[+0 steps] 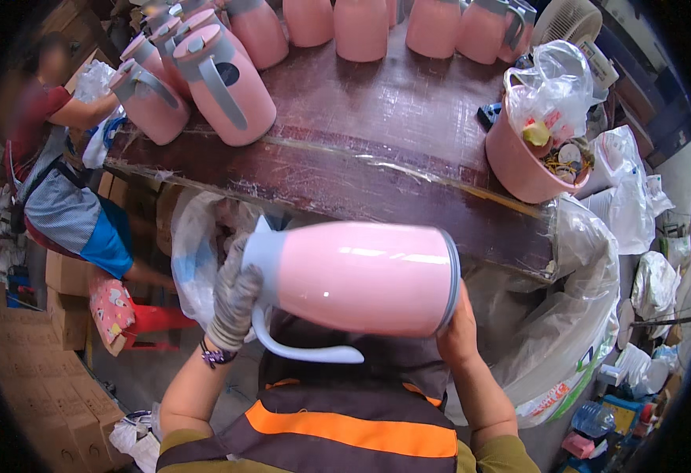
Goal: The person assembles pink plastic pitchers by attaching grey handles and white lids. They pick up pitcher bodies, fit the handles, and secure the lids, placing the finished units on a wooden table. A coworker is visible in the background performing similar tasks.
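Note:
A pink thermos jug [361, 276] with a pale blue-grey neck and handle lies sideways between my hands, above my lap and in front of the table edge. My left hand [237, 299], in a grey glove, is closed round the neck end at the left. At the other end my bare right hand [460, 327] grips the grey-rimmed base; part of its fingers is hidden behind the jug. The free end of the jug's handle [306, 351] points right, below the body.
More pink jugs [231, 91] stand along the far side of the dark table [361, 165]. A pink bucket [511, 154] of scraps sits at its right corner. Large plastic bags [566, 315] hang below. At left, a person [62, 158] sits near stacked cartons [46, 386].

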The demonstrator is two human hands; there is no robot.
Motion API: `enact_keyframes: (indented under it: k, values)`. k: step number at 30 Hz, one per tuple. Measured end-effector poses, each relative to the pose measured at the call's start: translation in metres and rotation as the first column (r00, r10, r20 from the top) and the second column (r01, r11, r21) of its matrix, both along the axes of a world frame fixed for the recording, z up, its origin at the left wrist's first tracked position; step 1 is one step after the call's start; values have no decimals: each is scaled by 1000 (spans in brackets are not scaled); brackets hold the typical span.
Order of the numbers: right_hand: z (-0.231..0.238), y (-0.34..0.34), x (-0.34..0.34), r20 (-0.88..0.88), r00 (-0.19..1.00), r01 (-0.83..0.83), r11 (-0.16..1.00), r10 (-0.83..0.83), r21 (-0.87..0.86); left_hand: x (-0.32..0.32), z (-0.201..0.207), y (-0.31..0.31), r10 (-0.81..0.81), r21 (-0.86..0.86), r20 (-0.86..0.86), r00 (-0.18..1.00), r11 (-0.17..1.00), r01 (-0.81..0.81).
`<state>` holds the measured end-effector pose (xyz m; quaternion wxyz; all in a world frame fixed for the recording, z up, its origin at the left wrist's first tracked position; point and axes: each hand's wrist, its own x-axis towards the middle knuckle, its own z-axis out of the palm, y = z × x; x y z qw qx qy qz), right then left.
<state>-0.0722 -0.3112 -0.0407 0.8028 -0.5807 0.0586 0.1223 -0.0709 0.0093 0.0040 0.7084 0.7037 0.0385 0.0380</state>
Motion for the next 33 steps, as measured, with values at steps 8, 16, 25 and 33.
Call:
enact_keyframes:
  k: [8, 16, 25, 33]
  values:
    - [-6, 13, 18, 136, 991, 9, 988, 12, -153, -12, -26, -2, 10, -395, -81, 997, 918, -41]
    - [49, 12, 46, 739, 432, -24, 826, 517, -564, -26, -45, 20, -183, -683, -351, 918, 721, -117]
    - [-36, 10, 30, -142, 976, -177, 981, 164, -78, -6, 45, 20, -333, 409, -11, 943, 859, 308]
    - [-56, 26, 16, -365, 856, -351, 930, 365, 107, 12, 61, -3, -407, 442, 340, 847, 865, 238]
